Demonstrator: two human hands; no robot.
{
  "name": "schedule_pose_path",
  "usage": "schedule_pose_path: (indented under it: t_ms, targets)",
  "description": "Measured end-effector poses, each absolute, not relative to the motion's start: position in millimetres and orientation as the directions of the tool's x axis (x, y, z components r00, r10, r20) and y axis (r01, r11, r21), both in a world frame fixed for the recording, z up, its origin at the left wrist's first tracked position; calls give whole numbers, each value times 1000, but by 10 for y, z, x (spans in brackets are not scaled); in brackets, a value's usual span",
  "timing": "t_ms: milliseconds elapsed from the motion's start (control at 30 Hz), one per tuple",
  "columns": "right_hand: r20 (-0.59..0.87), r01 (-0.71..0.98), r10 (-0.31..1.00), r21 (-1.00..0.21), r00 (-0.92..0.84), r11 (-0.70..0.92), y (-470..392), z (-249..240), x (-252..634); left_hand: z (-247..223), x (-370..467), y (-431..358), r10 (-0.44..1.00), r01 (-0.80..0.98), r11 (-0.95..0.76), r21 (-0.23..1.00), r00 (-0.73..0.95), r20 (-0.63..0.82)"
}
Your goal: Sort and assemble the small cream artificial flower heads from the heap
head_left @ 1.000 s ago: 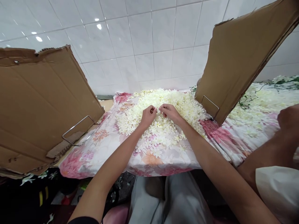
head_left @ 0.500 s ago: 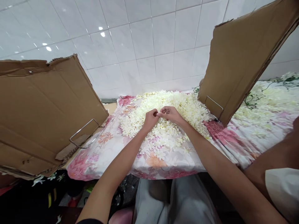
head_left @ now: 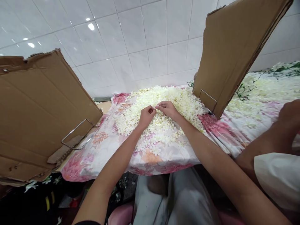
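A broad heap of small cream-white flowers (head_left: 161,122) lies on a floral cloth (head_left: 93,159) in front of me. Over the middle of the heap, my left hand (head_left: 147,115) is curled, thumb and fingertips pinched together. My right hand (head_left: 168,109) pinches too, its fingertips close to those of the left. Whatever sits between the fingertips is too small to make out; it may be lost against the pale flowers. Both forearms reach in from the near edge of the cloth.
Cardboard panels stand upright at left (head_left: 42,109) and right (head_left: 234,53), held by metal wire stands (head_left: 75,134). White wall tiles (head_left: 157,59) rise behind. Beyond the right panel lie more flowers (head_left: 269,90) and green stems. Another person's arm (head_left: 264,147) is at right.
My view has tilted and shifted slightly, moving the scene left and up. My fingertips have parted slightly, both hands staying over the heap. The other person's arm at right has come further into view.
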State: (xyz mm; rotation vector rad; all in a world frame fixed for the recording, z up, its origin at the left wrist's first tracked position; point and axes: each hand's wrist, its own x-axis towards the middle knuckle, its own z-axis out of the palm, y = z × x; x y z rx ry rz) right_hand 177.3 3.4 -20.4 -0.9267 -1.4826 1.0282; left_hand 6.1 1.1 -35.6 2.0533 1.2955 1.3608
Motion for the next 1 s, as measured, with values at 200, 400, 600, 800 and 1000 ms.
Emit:
schedule_pose_path:
  t_ms: [200, 400, 600, 800, 1000]
  targets:
    - [317, 54, 945, -945, -86, 322, 11, -188, 1779, -360, 61, 12, 855, 483, -497, 721, 129, 503]
    - [357, 59, 931, -930, -77, 362, -2, -176, 1767, -368, 52, 25, 847, 489, -516, 703, 167, 505]
    - [357, 39, 933, -933, -38, 359, -26, -162, 1745, -364, 57, 11, 851, 492, -510, 705, 171, 496]
    - [373, 70, 924, -923, -85, 379, -77, -125, 1757, -361, 56, 18, 842, 501, -525, 688, 187, 506]
    - [390, 73, 920, -919, 32, 387, -31, -168, 1761, -352, 55, -1, 848, 502, -517, 694, 187, 496]
